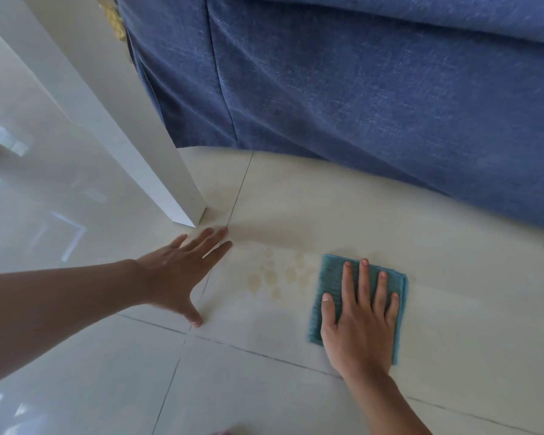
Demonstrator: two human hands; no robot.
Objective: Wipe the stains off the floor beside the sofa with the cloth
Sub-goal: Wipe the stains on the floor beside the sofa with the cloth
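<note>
R. hand (pixel 361 318) lies flat, fingers spread, on the soft folded cloth (pixel 330 277) beside stains (pixel 277 277); L. hand (pixel 179 271) open on floor (pixel 453 309); press cloth centre.

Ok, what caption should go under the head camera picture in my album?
Right hand pressing a teal cloth beside yellowish stains, left hand flat on the floor.

The left hand (pixel 178 271) lies flat, fingers spread wide, arm stretched out. The right hand (pixel 360 321) presses down flat too, fingers straight and apart.
</note>
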